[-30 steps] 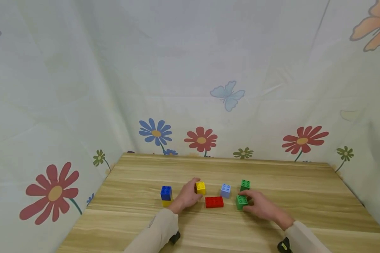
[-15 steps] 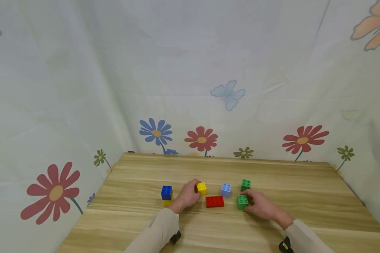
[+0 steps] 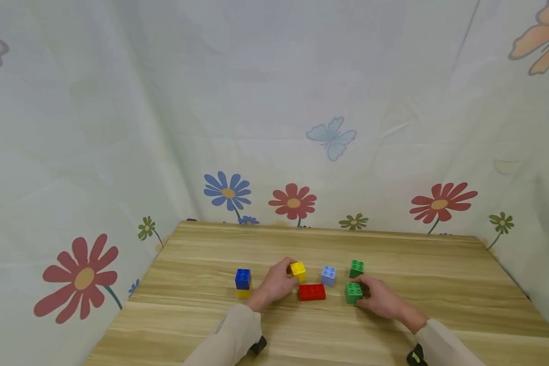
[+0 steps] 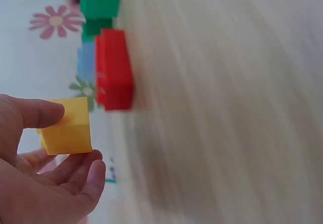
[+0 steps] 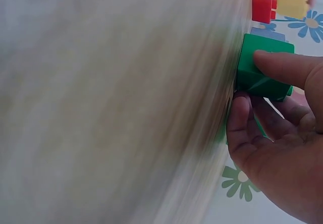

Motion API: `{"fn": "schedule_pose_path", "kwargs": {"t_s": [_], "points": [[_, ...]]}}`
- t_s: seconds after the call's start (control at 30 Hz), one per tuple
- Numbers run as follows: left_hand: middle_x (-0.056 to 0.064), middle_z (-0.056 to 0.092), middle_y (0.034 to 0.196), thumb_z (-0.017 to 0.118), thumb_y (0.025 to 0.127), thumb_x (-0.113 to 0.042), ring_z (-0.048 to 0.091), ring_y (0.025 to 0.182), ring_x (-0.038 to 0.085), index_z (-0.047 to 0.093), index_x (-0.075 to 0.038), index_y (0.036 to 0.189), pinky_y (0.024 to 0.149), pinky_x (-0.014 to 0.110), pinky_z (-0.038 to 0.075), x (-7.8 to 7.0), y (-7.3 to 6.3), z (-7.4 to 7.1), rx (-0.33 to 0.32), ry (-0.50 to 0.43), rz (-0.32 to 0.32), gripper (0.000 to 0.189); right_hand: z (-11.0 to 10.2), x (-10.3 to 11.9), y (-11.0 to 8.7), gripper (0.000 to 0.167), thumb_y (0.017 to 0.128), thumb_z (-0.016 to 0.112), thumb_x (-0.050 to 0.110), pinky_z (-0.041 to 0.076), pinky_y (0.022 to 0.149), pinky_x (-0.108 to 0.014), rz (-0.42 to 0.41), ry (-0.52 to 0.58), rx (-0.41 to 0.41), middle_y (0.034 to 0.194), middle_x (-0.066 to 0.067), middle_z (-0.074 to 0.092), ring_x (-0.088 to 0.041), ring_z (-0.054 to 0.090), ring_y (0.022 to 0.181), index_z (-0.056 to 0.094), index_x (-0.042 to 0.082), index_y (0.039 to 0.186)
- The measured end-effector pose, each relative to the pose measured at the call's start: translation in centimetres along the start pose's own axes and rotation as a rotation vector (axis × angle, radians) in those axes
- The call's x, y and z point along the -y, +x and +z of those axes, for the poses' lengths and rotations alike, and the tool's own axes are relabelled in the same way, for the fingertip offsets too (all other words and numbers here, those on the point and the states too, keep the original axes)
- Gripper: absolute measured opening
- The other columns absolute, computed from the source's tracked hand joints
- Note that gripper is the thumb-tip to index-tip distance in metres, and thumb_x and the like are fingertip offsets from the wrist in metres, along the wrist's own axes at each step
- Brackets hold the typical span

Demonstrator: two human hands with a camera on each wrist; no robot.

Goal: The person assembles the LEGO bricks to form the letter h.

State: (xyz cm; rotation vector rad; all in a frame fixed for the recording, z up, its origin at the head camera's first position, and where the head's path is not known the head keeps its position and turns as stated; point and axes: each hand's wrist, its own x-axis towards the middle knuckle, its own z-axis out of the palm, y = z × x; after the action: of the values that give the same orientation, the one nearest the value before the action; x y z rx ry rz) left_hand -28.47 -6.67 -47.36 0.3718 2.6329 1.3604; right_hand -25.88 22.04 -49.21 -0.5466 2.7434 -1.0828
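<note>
My left hand (image 3: pixel 279 281) pinches a small yellow toy building brick (image 3: pixel 298 272) between thumb and fingers. In the left wrist view the yellow brick (image 4: pixel 70 128) sits apart from the tabletop, its studs facing away. My right hand (image 3: pixel 380 299) grips a green brick (image 3: pixel 354 293), thumb on its near side and fingers at its far side. A red brick (image 3: pixel 312 292), longer and lower, lies on the table between the hands. Beyond it stands a light blue brick (image 3: pixel 328 276). A darker green brick (image 3: pixel 357 268) is just behind the one in my right hand.
A dark blue brick (image 3: pixel 243 278) stacked on a yellow brick (image 3: pixel 244 294) stands left of my left hand. The wooden table (image 3: pixel 201 254) ends at the back against a cloth wall (image 3: pixel 238 101) printed with flowers, which also encloses both sides.
My left hand has shifted slightly to the right with the yellow brick, closer to the red one. The right hand keeps its grip on the green brick, nearly still.
</note>
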Motion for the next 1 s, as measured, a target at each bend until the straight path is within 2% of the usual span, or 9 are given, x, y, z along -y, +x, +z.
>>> {"fn": "schedule_pose_path", "kwargs": {"t_s": [0.17, 0.47, 0.63, 0.77, 1.0], "points": [[0.004, 0.056, 0.116, 0.062, 0.088, -0.007, 0.053, 0.097, 0.02, 0.051, -0.011, 0.124, 0.089, 0.039, 0.047, -1.8, -0.2, 1.1, 0.032, -0.027, 0.007, 0.038, -0.3, -0.2, -0.2, 0.044, 0.078, 0.075, 0.003, 0.048, 0.083, -0.043, 0.001, 0.034, 0.019, 0.105, -0.006, 0.061, -0.023, 0.057, 0.097, 0.057, -0.002, 0.117], [-0.001, 0.058, 0.108, 0.065, 0.088, -0.011, 0.054, 0.095, 0.017, 0.053, -0.013, 0.12, 0.086, 0.033, 0.048, -4.2, 0.1, 3.1, 0.075, -0.048, 0.106, 0.033, -0.6, -0.6, -0.1, 0.044, 0.075, 0.076, 0.002, 0.049, 0.081, -0.041, -0.008, 0.106, 0.027, 0.104, -0.008, 0.06, -0.023, 0.056, 0.093, 0.057, -0.003, 0.115], [-0.005, 0.058, 0.106, 0.066, 0.087, -0.009, 0.055, 0.092, 0.015, 0.054, -0.013, 0.117, 0.085, 0.028, 0.047, -5.0, 0.4, 4.5, 0.105, -0.071, 0.144, 0.032, -0.7, -0.7, -0.2, 0.046, 0.074, 0.077, 0.0, 0.05, 0.08, -0.04, 0.035, 0.154, 0.015, 0.104, -0.01, 0.06, -0.023, 0.057, 0.092, 0.057, -0.004, 0.114], [-0.006, 0.059, 0.105, 0.067, 0.087, -0.01, 0.054, 0.09, 0.011, 0.055, -0.014, 0.116, 0.085, 0.026, 0.047, -5.4, 0.6, 5.5, 0.119, -0.091, 0.151, 0.031, -0.8, -1.1, -0.2, 0.044, 0.073, 0.077, 0.0, 0.051, 0.078, -0.036, 0.054, 0.196, 0.014, 0.103, -0.01, 0.06, -0.023, 0.058, 0.092, 0.055, -0.004, 0.111], [-0.007, 0.06, 0.107, 0.068, 0.086, -0.015, 0.056, 0.097, 0.01, 0.057, -0.017, 0.116, 0.084, 0.023, 0.047, -5.8, 1.2, 6.8, 0.153, -0.095, 0.153, 0.032, -1.0, -1.7, -0.1, 0.04, 0.075, 0.077, 0.003, 0.052, 0.077, -0.032, 0.026, 0.222, 0.043, 0.104, -0.008, 0.061, -0.023, 0.059, 0.092, 0.057, -0.003, 0.109]]}}
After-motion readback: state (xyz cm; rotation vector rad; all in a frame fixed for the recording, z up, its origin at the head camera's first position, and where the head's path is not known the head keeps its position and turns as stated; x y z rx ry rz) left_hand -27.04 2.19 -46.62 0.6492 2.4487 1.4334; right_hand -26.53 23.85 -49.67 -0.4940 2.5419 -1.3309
